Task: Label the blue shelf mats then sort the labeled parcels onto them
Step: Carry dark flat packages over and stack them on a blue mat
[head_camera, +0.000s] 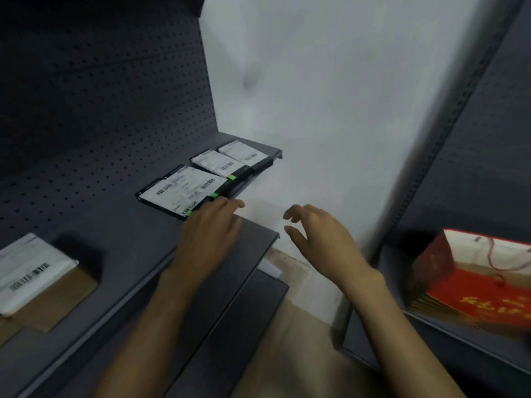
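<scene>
Three flat dark parcels with white shipping labels lie in a row on the dark shelf (120, 242): a large one (181, 192), a middle one (217, 163) and a far one (244, 152). Small green tags (213, 195) sit at their front edges. My left hand (209, 231) reaches forward with straight fingers, its fingertips at the front right corner of the large parcel. My right hand (313, 234) hovers past the shelf's right end, fingers loosely curled, holding nothing. No blue mat can be made out in the dim light.
A brown cardboard parcel with a white label (31, 277) lies at the left on the same shelf. A red gift bag (482, 280) stands on another shelf unit at the right. A white wall and a floor gap lie between the two units. Perforated back panel behind.
</scene>
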`<state>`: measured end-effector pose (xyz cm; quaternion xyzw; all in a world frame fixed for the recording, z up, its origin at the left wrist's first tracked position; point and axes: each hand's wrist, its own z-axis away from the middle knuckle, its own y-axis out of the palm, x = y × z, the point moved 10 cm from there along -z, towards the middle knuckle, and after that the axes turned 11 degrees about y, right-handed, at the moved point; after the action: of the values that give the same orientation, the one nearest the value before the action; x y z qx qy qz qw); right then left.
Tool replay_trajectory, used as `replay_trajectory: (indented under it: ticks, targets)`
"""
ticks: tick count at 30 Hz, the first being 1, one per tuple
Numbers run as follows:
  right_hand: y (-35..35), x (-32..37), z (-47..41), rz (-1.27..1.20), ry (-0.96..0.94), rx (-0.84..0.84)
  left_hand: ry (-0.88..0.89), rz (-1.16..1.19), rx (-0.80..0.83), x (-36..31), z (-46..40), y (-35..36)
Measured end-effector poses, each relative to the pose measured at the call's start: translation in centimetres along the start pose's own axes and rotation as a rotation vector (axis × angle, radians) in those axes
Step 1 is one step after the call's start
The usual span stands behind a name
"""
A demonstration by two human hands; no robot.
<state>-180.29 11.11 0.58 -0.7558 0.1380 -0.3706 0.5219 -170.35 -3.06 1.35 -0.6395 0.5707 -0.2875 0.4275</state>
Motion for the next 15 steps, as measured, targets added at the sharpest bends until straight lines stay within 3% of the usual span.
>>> replay_trajectory:
  ticks: [8,11,15]
  targets:
    - [7.7,4.0,-12.9,-0.082,-0.330,0.255,-0.469,-0.165,0.005,7.7,0.4,3.1]
    - [9.7,5.0,-16.2,-0.083,-0.417,0.294,-0.625,-0.211,-0.040,9.8,-0.1,3.6]
    - [12.3,7.6,-18.9,-0.053,-0.556,0.278,-0.861,-0.250,0.081,12.8,0.6,6.2]
